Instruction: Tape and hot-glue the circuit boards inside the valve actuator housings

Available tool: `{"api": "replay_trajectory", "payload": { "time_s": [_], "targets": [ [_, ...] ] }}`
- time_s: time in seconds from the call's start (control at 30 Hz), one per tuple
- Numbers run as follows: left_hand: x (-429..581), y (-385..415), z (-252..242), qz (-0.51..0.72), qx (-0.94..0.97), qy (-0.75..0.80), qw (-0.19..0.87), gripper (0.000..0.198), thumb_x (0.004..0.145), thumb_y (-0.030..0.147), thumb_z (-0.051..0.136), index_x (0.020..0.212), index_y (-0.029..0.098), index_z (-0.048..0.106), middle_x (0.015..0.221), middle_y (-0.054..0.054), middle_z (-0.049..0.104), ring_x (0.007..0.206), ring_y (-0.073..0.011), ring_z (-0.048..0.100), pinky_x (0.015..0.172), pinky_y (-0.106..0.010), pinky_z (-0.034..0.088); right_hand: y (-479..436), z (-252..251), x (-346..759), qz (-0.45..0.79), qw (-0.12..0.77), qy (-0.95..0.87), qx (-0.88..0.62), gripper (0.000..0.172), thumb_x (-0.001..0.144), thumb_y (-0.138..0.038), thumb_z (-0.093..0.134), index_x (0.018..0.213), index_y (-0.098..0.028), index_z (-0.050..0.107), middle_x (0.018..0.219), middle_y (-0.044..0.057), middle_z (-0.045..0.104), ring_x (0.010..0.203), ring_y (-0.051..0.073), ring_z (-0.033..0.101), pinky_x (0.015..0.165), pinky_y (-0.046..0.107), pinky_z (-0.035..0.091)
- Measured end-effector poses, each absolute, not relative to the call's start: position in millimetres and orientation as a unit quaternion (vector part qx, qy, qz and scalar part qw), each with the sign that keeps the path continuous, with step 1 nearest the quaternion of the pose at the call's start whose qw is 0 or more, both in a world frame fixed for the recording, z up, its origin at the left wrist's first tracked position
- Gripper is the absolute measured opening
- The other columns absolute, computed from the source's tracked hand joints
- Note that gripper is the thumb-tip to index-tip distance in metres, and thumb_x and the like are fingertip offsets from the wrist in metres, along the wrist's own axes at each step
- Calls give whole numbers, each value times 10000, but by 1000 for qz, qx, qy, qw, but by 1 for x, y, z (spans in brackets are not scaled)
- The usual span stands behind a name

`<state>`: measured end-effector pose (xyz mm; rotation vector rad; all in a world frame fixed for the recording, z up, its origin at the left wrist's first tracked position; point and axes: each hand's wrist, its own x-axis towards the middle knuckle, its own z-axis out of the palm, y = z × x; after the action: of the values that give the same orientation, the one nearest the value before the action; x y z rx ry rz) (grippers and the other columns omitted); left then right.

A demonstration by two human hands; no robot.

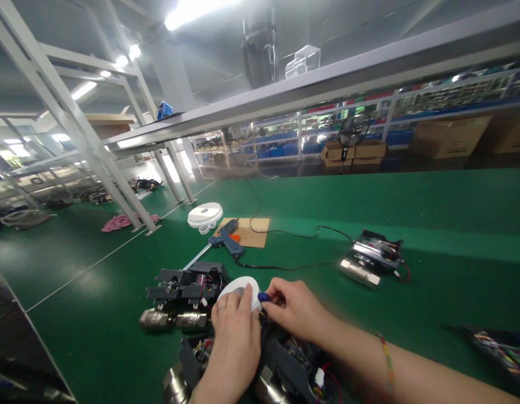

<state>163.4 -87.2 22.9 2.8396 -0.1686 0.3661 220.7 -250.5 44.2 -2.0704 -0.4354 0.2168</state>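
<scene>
My left hand (235, 339) is wrapped over a white round roll (232, 285), its fingers lying across the top. At the roll's right edge, my right hand (296, 306) pinches a small blue piece (263, 297) between thumb and forefinger; what exactly it is cannot be made out. Right below my hands sit dark grey housings (291, 359) with wires and metal valve bodies (270, 387), partly hidden by my hands. More such housings (201, 280) stand to the left, with metal valves (156, 318) in front of them.
A glue gun (228, 238) with a glue stick rests by a cardboard sheet (258, 231), its cord trailing right. White rolls (205, 214) lie behind it. Another valve unit (372, 255) stands right. A wire bundle (502, 350) is at the right edge. A metal shelf (293, 87) crosses above.
</scene>
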Motion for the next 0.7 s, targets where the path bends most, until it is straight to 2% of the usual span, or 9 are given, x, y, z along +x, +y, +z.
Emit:
{"api": "replay_trajectory", "payload": {
  "time_s": [0.13,0.2,0.37,0.43,0.57,0.7],
  "targets": [
    [160,-106,10,255,965,-8,65,453,920,110,403,1346,131,555,1111,-132,627,1120,-310,534,1052,-573,373,-243,39,225,177,543,-78,-817,208,773,-129,616,651,-221,475,602,8,685,495,138,614,483,223,464],
    [157,-114,8,309,949,-3,66,459,916,80,402,1357,114,527,1098,-129,611,1133,-304,508,1087,-595,319,-239,38,228,218,566,-45,-794,230,819,-142,584,631,-212,471,609,9,697,455,114,609,477,212,502],
    [146,-104,22,425,887,-58,172,585,959,164,443,1520,121,281,1309,-183,523,1204,-294,475,1047,-479,374,-242,31,235,231,585,-19,-777,242,892,-253,629,683,-180,530,618,-12,677,463,97,603,484,202,513],
    [141,-91,30,440,873,-52,204,600,969,187,447,1538,155,261,1377,-175,494,1234,-280,475,1034,-430,385,-246,28,237,220,581,-34,-783,236,889,-273,635,700,-186,522,635,-4,683,488,99,609,500,199,509],
    [133,-65,36,414,881,-21,226,548,995,235,414,1532,225,302,1354,-127,536,1204,-257,511,994,-404,410,-254,28,242,192,558,-96,-802,119,888,-220,583,789,-194,522,739,29,722,598,113,640,572,206,501],
    [123,-53,40,393,893,-19,220,532,998,261,415,1523,234,330,1363,-104,539,1216,-244,513,1012,-387,416,-260,34,246,133,487,-200,-840,35,873,-211,599,893,-182,597,796,27,708,717,146,626,659,244,474]
  ]
}}
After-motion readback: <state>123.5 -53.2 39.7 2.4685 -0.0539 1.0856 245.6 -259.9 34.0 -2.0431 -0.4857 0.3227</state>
